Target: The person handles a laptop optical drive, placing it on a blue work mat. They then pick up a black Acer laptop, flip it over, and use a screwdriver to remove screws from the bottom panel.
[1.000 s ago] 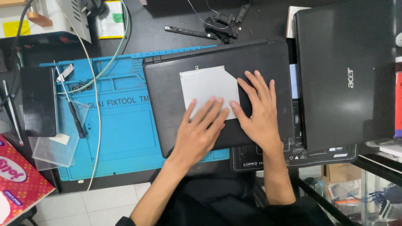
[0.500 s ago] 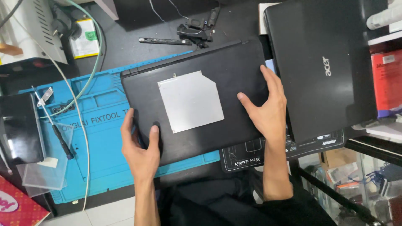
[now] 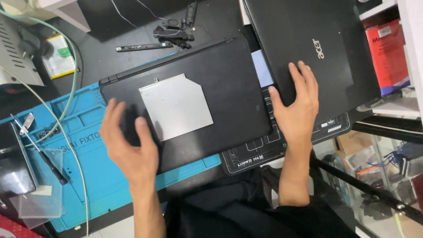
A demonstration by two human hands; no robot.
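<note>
At the far left of the surface (image 3: 110, 26) lies one screwdriver (image 3: 52, 165) on the blue work mat (image 3: 88, 176), with one clear plastic sheet (image 3: 37, 198) at the mat's near corner and pale cables (image 3: 75, 145) trailing across it. Your left hand (image 3: 128, 147) sits next, fingers spread and open, gripping nothing, its fingertips over the near left corner of the black laptop (image 3: 229, 92); the hand is blurred, so you cannot tell whether it presses on the shell or hovers just above it. That laptop lies closed and flat, partly on the mat, its long axis running from lower left to upper right, with one silver drive-shaped plate (image 3: 176, 105) resting flat on it, just beside your left hand and well apart from your right, so the left hand is the nearer one. Beyond the laptop's right edge, your right hand (image 3: 297, 105) lies open and flat, holding nothing, on a second black laptop (image 3: 308, 26), also closed, which sits on one dark mat (image 3: 273, 145). That makes two laptops, one plate, two mats. One loose black strip (image 3: 143, 45) and one small wired part (image 3: 176, 28) lie beyond the first laptop.
</note>
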